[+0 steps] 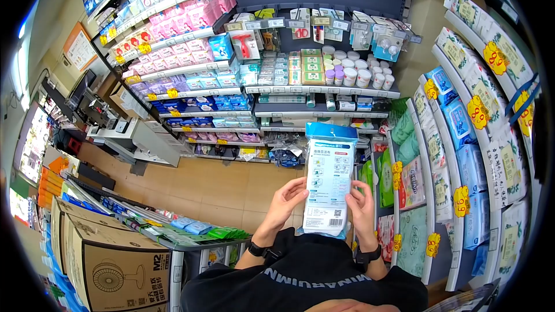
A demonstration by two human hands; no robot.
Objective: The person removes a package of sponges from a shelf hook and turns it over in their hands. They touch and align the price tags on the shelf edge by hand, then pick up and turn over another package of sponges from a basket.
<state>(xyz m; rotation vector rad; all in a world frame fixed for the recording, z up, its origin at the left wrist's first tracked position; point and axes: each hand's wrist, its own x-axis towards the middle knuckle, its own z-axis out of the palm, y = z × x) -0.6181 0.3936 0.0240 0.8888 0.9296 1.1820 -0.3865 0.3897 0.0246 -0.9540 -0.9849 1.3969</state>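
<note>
A white packet with a blue top (327, 185) is held upright in front of my chest, its printed back with small pictures, text and a barcode towards me. My left hand (287, 201) grips its left edge, thumb on the front and fingers partly behind. On the opposite edge, my right hand (361, 203) pinches it the same way, the fingertips partly hidden. What is inside the packet cannot be made out.
Shelves of pink and blue packs (191, 52) stand ahead left, with small white tubs (350, 75) beside them. Tissue packs (471, 196) line the right shelves. A cardboard fan box (118, 274) sits at lower left. Tiled floor (231, 188) lies ahead.
</note>
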